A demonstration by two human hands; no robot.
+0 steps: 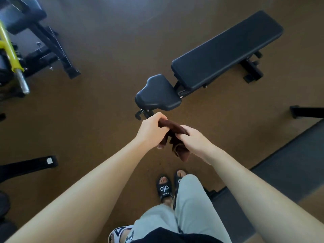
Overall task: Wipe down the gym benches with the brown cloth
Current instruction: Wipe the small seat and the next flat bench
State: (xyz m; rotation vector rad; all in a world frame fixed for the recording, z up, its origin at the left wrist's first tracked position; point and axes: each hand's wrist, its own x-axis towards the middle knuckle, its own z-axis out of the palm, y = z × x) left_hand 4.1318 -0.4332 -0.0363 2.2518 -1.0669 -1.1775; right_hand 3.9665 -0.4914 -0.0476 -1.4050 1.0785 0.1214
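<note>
Slide (164, 188) on the forward foot reads "alo", w/ smaller letters under it too tiny to read. Left hand (151, 128) & right hand (193, 141) both grip the cloth (175, 136), fingers curled round it, held bunched btwn them above the floor (98, 109), its loose end hanging below the right hand. Bench (226, 50) lies just ahead, black pad running up-right, seat (157, 92) nearest the hands; cloth not touching it. Yellow bar (10, 51) w/ black frame at upper left. Dark mat (294, 165) at right. Grey trousers (189, 207) at bottom.
</note>
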